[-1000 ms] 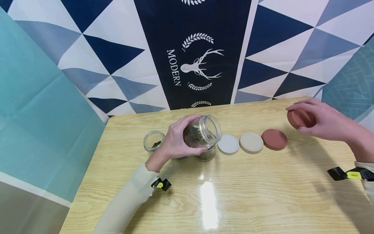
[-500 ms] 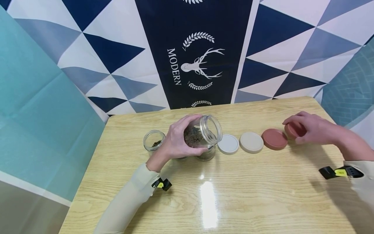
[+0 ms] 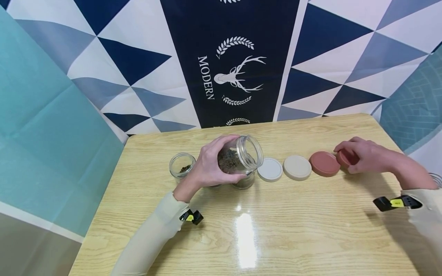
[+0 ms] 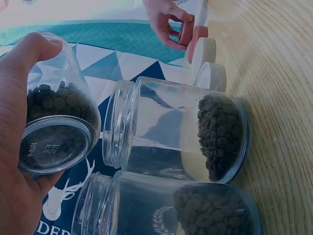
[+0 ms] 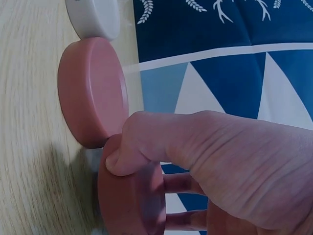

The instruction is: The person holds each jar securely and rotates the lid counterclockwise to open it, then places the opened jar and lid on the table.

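Note:
My left hand (image 3: 208, 165) grips a clear glass jar (image 3: 249, 153), tilted with its uncapped mouth to the right. Dark round pellets (image 4: 61, 103) lie inside it, seen in the left wrist view. Below the held jar, a glass jar (image 4: 181, 132) with similar pellets stands on the table, and another jar (image 4: 151, 203) is beside it. At the right end of a row of lids, my right hand (image 3: 371, 155) pinches a red lid (image 5: 120, 196) between thumb and fingers. Its edge meets the neighbouring red lid (image 5: 93, 93); whether it touches the table I cannot tell.
A cream lid (image 3: 297, 168) and a white lid (image 3: 269, 170) continue the row toward the jars. Farther left stands an uncapped jar (image 3: 182, 163), partly behind my left hand. Patterned cloth (image 3: 131, 73) hangs along the back edge of the wooden table (image 3: 293, 226).
My right hand has brought the red lid leftward and down, against the other red lid. My left hand keeps the tilted jar nearly where it was.

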Motion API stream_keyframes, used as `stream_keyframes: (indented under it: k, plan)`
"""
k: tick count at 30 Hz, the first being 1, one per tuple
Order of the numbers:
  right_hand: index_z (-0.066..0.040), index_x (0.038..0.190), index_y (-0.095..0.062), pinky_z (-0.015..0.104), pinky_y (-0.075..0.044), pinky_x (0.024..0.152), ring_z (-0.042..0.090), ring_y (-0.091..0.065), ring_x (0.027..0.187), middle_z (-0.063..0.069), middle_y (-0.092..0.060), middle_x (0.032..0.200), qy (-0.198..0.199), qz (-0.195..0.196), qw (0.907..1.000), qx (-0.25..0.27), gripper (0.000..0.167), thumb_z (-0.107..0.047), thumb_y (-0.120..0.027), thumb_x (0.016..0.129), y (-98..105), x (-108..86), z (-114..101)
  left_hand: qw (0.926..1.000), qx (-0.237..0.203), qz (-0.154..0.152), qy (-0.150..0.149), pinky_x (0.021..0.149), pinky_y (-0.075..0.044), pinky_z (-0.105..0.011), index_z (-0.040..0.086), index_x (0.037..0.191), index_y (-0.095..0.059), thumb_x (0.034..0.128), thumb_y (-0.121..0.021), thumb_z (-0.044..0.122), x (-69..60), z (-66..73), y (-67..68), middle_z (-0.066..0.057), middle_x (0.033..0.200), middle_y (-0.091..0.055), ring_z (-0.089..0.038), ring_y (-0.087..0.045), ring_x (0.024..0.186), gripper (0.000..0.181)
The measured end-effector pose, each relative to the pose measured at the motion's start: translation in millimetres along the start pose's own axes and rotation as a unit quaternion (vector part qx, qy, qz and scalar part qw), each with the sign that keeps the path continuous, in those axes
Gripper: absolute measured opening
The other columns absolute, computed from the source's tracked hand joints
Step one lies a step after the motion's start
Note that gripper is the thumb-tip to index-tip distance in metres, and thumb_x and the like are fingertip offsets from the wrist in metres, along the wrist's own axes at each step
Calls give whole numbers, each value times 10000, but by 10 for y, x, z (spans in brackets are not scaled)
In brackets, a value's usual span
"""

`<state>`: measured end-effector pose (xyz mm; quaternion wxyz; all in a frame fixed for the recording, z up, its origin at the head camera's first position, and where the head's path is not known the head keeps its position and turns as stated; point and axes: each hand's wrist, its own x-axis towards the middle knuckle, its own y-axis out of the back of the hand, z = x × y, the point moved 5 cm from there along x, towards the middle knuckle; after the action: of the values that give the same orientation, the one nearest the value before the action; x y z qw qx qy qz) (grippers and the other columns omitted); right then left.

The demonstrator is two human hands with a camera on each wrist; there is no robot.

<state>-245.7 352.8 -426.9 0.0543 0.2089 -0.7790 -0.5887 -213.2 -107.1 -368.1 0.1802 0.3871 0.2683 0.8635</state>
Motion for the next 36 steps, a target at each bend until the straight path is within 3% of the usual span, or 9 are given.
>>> stream_keyframes:
  k: [17,27,36]
  plan:
    - [-13,1316,-704,329,-499,759,264,-610,963,217,-649,1146,-21,-201,9998,24,638,-39,-974,738,-121,-45,61,10000,-11,27,14,1153,-625,-409,20,1531,-602,667,-1052,254,5,6,-16,-150,1440,-746,-300,-751,1317,1002]
    - [37,1377,-690,383,-529,796,343,-646,1040,317,-655,1247,14,-222,9997,30,696,-31,-967,743,-128,-39,50,10000,19,9,-12,1153,-626,-406,15,1526,-601,665,-1057,251,10,5,-24,-154,1429,-751,-306,-756,1302,1002]
    - [45,1430,-683,396,-547,820,346,-663,1061,364,-629,1353,17,-206,9997,150,801,-159,-1036,740,-114,-48,15,9998,-15,-13,204,1149,-624,-432,21,1532,-606,667,-1055,254,26,5,7,-149,1441,-752,-310,-751,1319,1002]
